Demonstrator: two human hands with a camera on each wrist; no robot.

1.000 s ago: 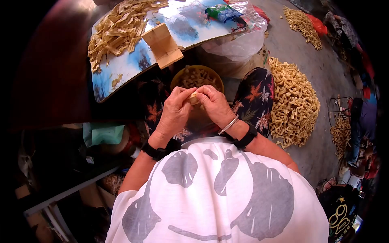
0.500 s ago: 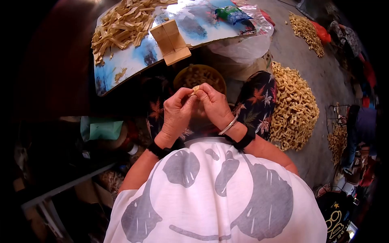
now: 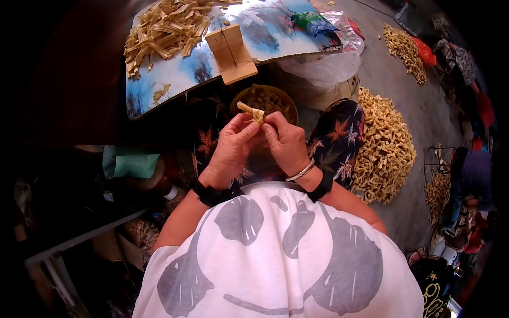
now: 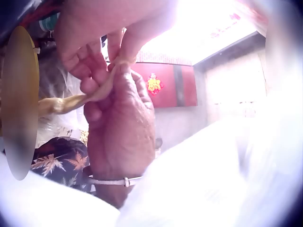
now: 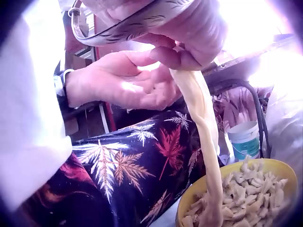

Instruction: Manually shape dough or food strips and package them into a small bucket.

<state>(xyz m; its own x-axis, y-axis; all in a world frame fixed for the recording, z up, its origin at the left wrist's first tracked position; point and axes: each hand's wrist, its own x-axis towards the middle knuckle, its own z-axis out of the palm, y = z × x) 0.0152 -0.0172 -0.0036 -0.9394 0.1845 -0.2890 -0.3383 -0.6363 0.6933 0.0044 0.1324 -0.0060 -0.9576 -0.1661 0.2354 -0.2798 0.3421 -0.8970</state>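
A tan, flat strip is bent into a knot with a loose end sticking up to the left in the head view. My left hand pinches it between thumb and fingers. From the other side my right hand, with a bangle at the wrist, grips it by the fingertips. In the right wrist view a long tail of the strip hangs below the right fingers. Just beyond the hands stands a yellow basin holding many short knotted pieces.
Ahead, a blue-and-white tabletop carries a heap of loose strips, an L-shaped wooden block and a green-blue packet. Clear plastic bags sit beside it. A big pile of knotted pieces lies on the floor at right.
Both hands have shifted slightly, and the small piece bunched between the fingertips now shows as a knot with an end standing out. The view has turned a little.
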